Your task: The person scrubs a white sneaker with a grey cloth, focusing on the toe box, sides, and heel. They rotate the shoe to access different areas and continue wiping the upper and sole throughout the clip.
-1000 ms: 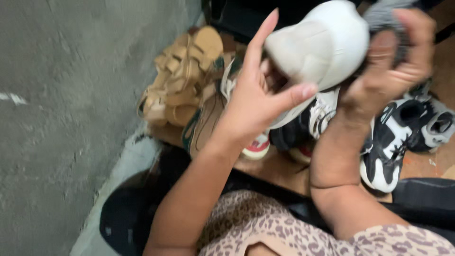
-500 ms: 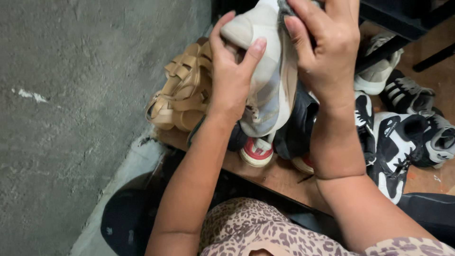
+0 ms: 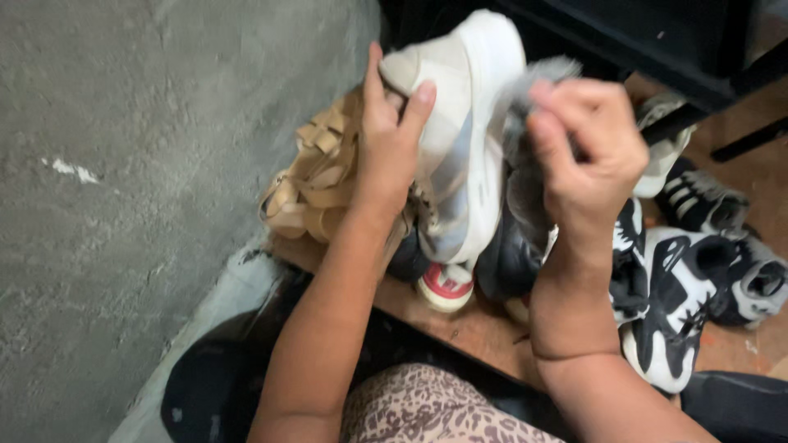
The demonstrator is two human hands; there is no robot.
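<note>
Up at the top centre of the frame, a white shoe (image 3: 464,123) with pale grey side panels is held off the floor, toe end upward and sole facing right. On its left, the left hand (image 3: 390,143) grips it, the fingers (image 3: 373,82) stretched up along the upper and the thumb pressed against the side, so the hand is closed around the shoe. Right of centre, the right hand (image 3: 587,152) has its fingers curled tight, pinching a grey cloth (image 3: 525,107) that lies against the shoe's sole edge. Below the held shoe, a jumble of footwear lies on a wooden shelf (image 3: 476,328): tan strappy sandals (image 3: 316,176) at centre left, a shoe with a red and white toe (image 3: 445,287) beneath, dark shoes (image 3: 509,258) beside it, and black and white sneakers (image 3: 681,303) at the right edge. Grey concrete wall (image 3: 148,180) fills the left half of the frame. At the bottom centre a leopard-print garment (image 3: 427,410) shows. A dark shelf frame (image 3: 657,41) crosses the upper right.
</note>
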